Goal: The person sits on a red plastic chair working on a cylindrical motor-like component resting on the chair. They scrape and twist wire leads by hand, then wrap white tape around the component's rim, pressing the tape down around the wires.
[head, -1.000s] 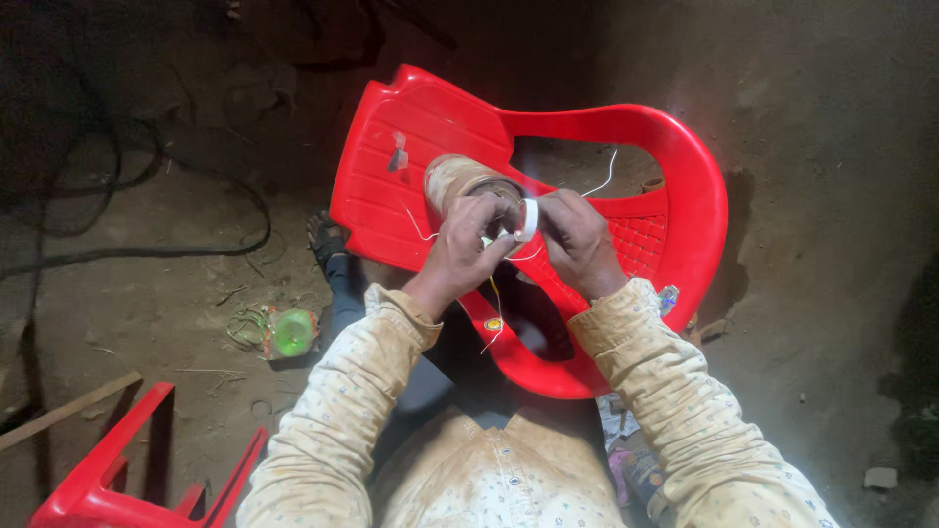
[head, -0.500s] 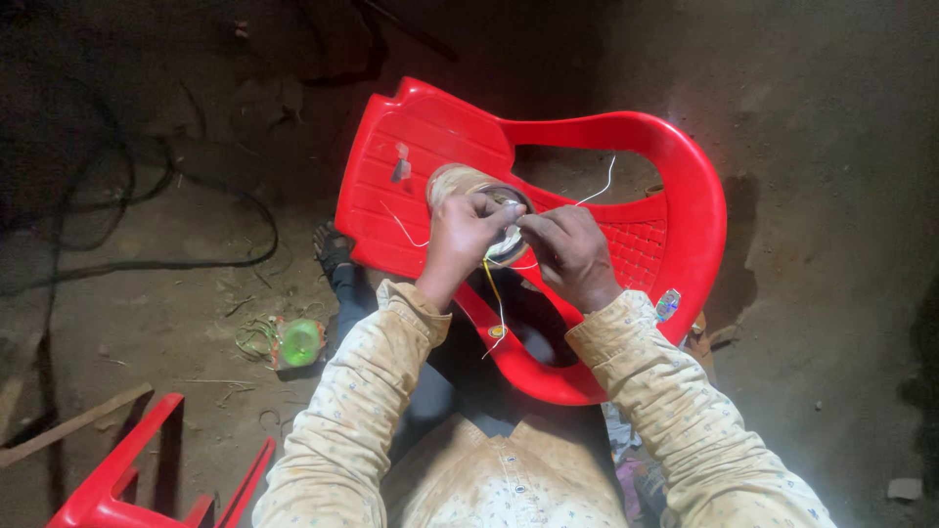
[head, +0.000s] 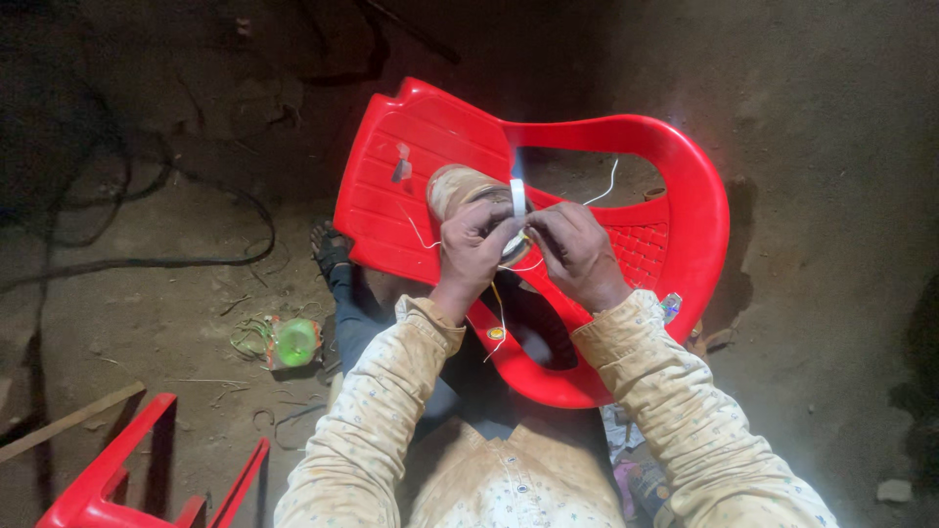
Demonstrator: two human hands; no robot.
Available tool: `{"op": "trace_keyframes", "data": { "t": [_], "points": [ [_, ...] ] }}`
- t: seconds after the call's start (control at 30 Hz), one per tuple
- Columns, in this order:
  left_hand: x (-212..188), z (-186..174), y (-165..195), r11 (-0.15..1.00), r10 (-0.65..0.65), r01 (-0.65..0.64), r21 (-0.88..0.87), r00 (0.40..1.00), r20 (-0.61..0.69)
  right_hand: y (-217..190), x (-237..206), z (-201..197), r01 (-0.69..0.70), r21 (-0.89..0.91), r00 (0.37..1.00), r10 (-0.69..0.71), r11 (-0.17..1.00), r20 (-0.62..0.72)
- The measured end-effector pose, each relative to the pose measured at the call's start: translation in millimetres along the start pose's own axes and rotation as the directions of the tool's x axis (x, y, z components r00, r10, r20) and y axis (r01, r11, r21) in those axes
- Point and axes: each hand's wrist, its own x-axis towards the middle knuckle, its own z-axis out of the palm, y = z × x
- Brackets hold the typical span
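Observation:
A red plastic chair (head: 626, 147) lies tipped over on the dirt floor in front of me. On its backrest rests a round, tan-coloured part (head: 458, 186) with thin white wires (head: 606, 184) trailing from it. My left hand (head: 473, 246) grips this part from the left. My right hand (head: 577, 249) is closed on a white strip (head: 517, 196) that stands up against the part. Both hands touch at the middle, and what lies between the fingers is hidden. A yellow wire (head: 499, 313) hangs below the hands.
A green round object (head: 294, 341) lies among scraps on the ground to the left. Black cables (head: 147, 260) run across the dirt at the far left. Another red plastic piece (head: 117, 479) sits at the bottom left, beside a wooden stick (head: 68, 422).
Both hands stayed together on the round part; the white strip now stands upright between them. The view shifted slightly.

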Motion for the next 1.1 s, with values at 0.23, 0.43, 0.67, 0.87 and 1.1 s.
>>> {"op": "trace_keyframes", "data": {
  "t": [0.23, 0.43, 0.67, 0.87, 1.1],
  "points": [
    [14, -2, 0, 0.904, -0.410, 0.415, -0.104, 0.910, 0.063, 2, -4, 1, 0.071, -0.094, 0.997, -0.072, 0.993, -0.016],
    [24, -11, 9, 0.849, -0.522, 0.523, -0.074, 0.852, 0.039, -2, 0, 2, 0.104, -0.121, 0.993, -0.109, 0.987, -0.034],
    [2, -31, 7, 0.994, -0.084, 0.101, -0.033, 0.940, 0.332, -3, 3, -3, -0.005, -0.083, 1.000, 0.005, 0.997, 0.001],
    [-2, -9, -3, 0.997, 0.028, -0.034, 0.067, 0.996, 0.084, -2, 4, 0, 0.014, -0.039, 1.000, -0.014, 0.999, -0.001],
    [5, 4, 4, 0.949, -0.315, 0.314, -0.031, 0.949, -0.022, 2, 0, 0, 0.091, -0.093, 0.996, -0.091, 0.992, 0.002]
  ]
}}
